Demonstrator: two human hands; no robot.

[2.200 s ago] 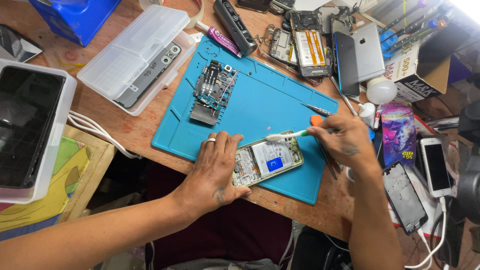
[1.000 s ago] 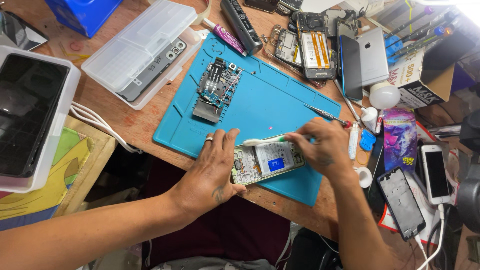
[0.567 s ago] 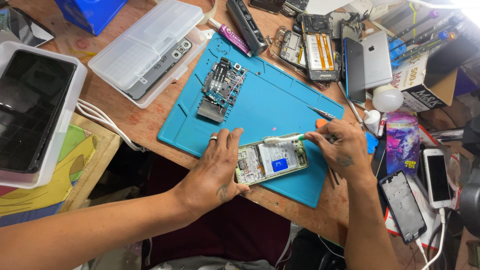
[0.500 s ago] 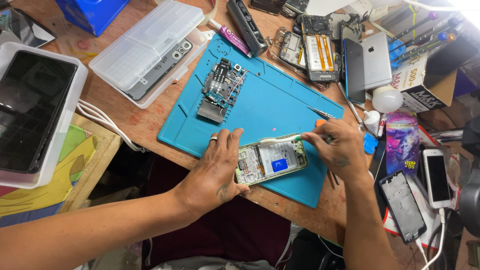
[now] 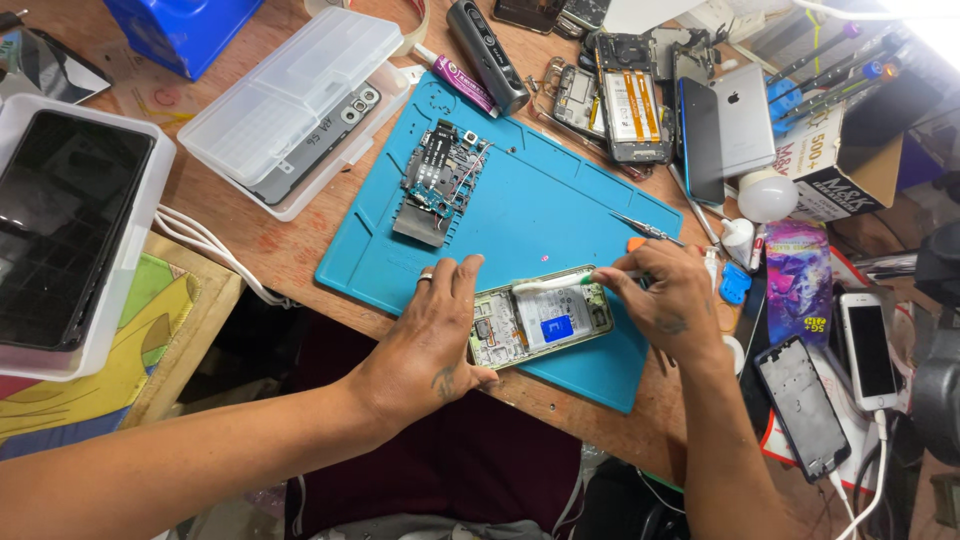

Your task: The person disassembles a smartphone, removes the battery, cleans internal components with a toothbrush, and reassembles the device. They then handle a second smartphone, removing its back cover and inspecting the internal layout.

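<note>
The opened phone [image 5: 541, 322] lies near the front edge of the blue mat [image 5: 540, 215], long axis running left to right. Left hand [image 5: 432, 340] presses flat on its left end, fingers spread, pinning it. Right hand [image 5: 668, 300] pinches a white brush [image 5: 556, 284] lying along the phone's far edge. Hard to make out the bristles, and the right-hand fingertips hide the handle.
</note>
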